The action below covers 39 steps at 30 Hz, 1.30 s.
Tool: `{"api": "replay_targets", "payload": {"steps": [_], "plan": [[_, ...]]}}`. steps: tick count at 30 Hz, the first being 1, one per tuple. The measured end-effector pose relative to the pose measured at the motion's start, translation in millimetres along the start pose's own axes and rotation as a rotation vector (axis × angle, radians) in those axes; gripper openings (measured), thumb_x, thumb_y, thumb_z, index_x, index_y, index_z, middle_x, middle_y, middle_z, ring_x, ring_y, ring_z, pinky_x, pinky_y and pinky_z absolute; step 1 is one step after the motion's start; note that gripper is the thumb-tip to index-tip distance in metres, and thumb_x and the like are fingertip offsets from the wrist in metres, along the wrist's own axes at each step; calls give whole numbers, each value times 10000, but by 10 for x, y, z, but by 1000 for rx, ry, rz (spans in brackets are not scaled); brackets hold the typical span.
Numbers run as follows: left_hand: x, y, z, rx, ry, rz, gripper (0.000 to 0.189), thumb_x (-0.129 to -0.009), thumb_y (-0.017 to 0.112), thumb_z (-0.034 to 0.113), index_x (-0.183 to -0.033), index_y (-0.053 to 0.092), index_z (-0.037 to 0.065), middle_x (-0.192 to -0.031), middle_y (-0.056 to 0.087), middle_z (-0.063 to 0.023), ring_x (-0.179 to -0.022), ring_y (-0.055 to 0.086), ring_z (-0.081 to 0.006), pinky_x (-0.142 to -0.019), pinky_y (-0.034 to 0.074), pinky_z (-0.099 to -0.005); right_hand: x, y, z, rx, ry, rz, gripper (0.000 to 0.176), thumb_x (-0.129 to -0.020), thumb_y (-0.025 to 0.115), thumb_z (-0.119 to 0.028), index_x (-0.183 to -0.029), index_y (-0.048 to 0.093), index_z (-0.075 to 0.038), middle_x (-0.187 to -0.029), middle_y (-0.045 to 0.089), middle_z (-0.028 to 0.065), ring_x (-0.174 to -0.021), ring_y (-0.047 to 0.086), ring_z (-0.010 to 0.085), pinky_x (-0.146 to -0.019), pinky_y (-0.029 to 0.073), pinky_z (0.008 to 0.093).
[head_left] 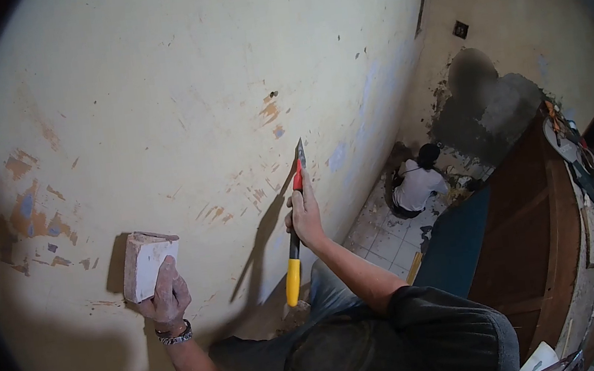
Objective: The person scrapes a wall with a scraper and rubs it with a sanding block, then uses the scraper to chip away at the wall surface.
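Black T-shirt [442,334] below the right hand [306,217], which grips a scraper [294,247], best kept shallow to the wall [182,74]; left hand [168,295] clamps a white-faced block [150,257].

1 block [154,266] is left of the tool [294,247].

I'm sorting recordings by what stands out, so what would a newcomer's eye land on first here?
Probably the red, black and yellow tool at the centre, held in the right hand with its pointed end upward before the pale wall. Next, at lower left, the white-faced block in the left hand. At upper right, the dark grey patch stands out above a crouching person.
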<state>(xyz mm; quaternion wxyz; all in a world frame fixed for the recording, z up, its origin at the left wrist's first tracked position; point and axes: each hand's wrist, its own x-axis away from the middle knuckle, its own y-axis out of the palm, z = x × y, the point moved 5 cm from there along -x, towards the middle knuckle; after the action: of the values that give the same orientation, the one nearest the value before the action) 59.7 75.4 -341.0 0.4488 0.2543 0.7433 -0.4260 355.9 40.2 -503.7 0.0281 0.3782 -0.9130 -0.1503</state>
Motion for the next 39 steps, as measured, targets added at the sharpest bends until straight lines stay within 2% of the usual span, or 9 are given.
{"api": "replay_targets", "payload": {"steps": [3,5,6,9,13,30,36,38,39], "plan": [[31,-18,-21,39,7,-4,281,-809,620,8,-1072,695,72,-1007,687,-148,-865,678,-316,-731,550,-390,-230,-40,-31,-29,2,101,574,-995,318,-146,-1522,101,-209,-796,447,51,-415,439,95,-352,396,252],[10,-26,14,-67,19,-22,195,-847,623,26,-1033,672,63,-1004,701,-80,-918,666,-324,-818,522,-452,-188,-46,-10,-30,13,76,574,-996,317,-150,-1523,100,-213,-794,446,48,-409,433,92,-351,396,252],[8,-19,-1,-68,20,-14,195,-847,623,26,-1033,672,63,-1004,701,-80,-918,666,-324,-818,522,-452,-159,-39,-27,-31,20,52,573,-996,315,-155,-1523,99,-218,-792,445,44,-404,427,89,-349,395,252],[8,-20,-8,41,34,14,297,-800,618,-3,-1081,689,65,-1017,684,-151,-885,675,-318,-745,550,-380,-89,-88,-49,35,30,17,581,-988,314,-145,-1525,107,-220,-781,440,38,-384,406,85,-344,391,244],[26,-8,8,68,7,-21,311,-793,616,-20,-1086,685,57,-1027,681,-159,-896,673,-316,-751,550,-376,-95,-91,-2,50,22,23,594,-980,314,-144,-1528,95,-209,-725,416,28,-396,411,99,-363,411,265],[-89,-38,37,79,66,15,363,-776,638,-51,-1127,666,40,-1060,666,-171,-852,669,-271,-684,541,-320,-235,-136,-89,29,21,55,607,-971,333,-127,-1528,108,-212,-763,432,41,-400,403,90,-344,393,254],[48,-4,-43,199,-46,-30,347,-782,631,-45,-1112,676,52,-1032,678,-165,-880,677,-294,-744,544,-356,-275,-128,-58,35,17,62,615,-977,320,-122,-1531,70,-212,-753,419,32,-402,396,87,-347,406,249],[14,-14,-4,55,7,-9,217,-838,625,5,-1043,667,64,-1007,701,-110,-950,665,-348,-853,519,-457,-283,-141,-105,59,60,39,622,-973,312,-115,-1531,58,-222,-746,415,30,-396,391,89,-346,405,247],[4,-11,8,56,5,-9,217,-838,625,5,-1043,667,64,-1007,701,-110,-950,665,-348,-853,519,-457,-304,-123,-83,61,62,39,622,-973,312,-115,-1531,58,-222,-746,415,30,-396,391,89,-346,405,247]]}}
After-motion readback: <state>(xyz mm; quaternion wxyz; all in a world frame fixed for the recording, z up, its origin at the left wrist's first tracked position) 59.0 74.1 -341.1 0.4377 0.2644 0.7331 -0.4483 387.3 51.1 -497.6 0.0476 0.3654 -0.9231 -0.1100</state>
